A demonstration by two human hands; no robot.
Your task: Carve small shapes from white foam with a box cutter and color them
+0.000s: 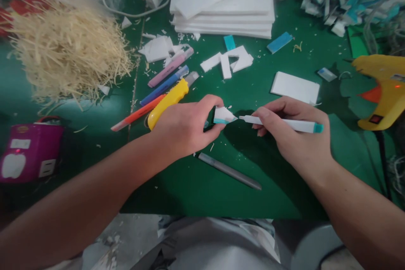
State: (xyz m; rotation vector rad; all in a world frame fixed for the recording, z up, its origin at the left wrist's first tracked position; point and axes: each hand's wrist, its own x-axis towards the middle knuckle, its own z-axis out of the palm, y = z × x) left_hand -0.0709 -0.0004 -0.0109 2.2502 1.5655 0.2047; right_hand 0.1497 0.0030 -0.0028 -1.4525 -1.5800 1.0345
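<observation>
Between thumb and fingers, my left hand [186,128] pinches a small pointed piece of white foam board [224,114] with a teal stripe along its lower edge. My right hand [292,128] grips a white marker pen [297,125] with a teal end. The marker's tip points left, close to the foam piece's point; whether they touch I cannot tell. Beside my left hand lie a yellow utility knife [169,103], an orange marker [139,112], a blue marker [164,86] and a pink marker [171,66]. A grey pen-like stick [229,171] rests below both hands.
White foam sheets [221,21] are stacked at the back, with foam scraps [226,61] before them. A yellow glue gun [379,90] stands right, near a white foam rectangle [295,87]. Straw-like shreds [72,50] and a purple power box [31,152] are left.
</observation>
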